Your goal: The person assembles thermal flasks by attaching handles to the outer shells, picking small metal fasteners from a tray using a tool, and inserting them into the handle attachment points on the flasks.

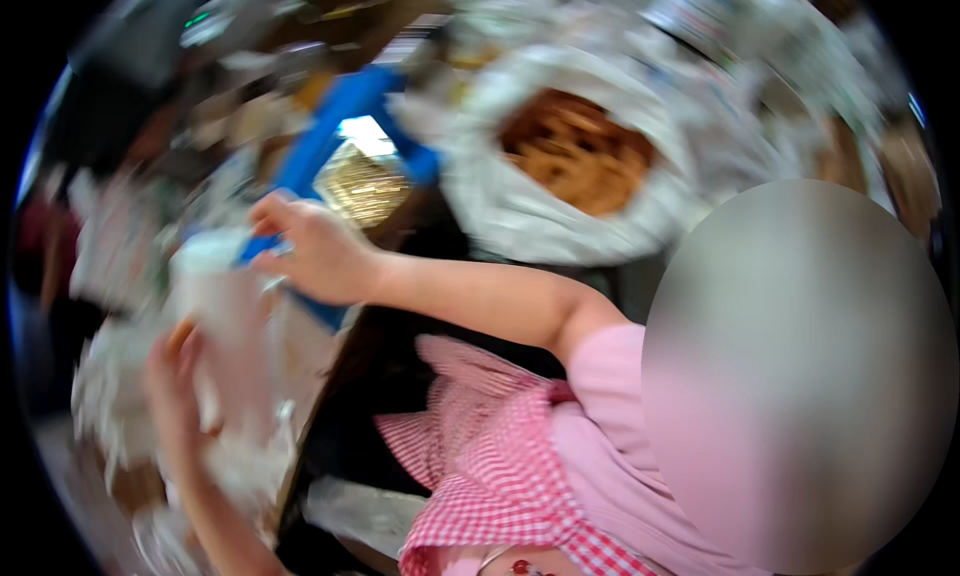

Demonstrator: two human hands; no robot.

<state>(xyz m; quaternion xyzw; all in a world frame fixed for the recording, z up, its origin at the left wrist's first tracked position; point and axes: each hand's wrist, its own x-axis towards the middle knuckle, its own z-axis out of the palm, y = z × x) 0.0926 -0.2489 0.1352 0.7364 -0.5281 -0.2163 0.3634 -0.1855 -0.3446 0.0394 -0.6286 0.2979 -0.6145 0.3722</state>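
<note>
The picture is smeared by motion. A tall translucent white cylinder (235, 346), perhaps a plastic cup or a stack of cups, is upright in front of me, slightly tilted. Along its left side is my left hand (175, 386), fingers and thumb apart and curved towards it; blur hides whether they touch it. My right hand (315, 251) reaches in from the right near the cylinder's top. Its forefinger and thumb are apart, with blue showing between them. I cannot tell whether that blue is a separate piece or part of the blue frame (310, 156) behind.
Gold, shiny contents (365, 186) fill the blue frame. A white bag (470, 196) of orange-brown pieces (575, 156) stands open to its right. Plastic bags and packages crowd the left and far right. A blurred grey oval (800, 376) covers the right side.
</note>
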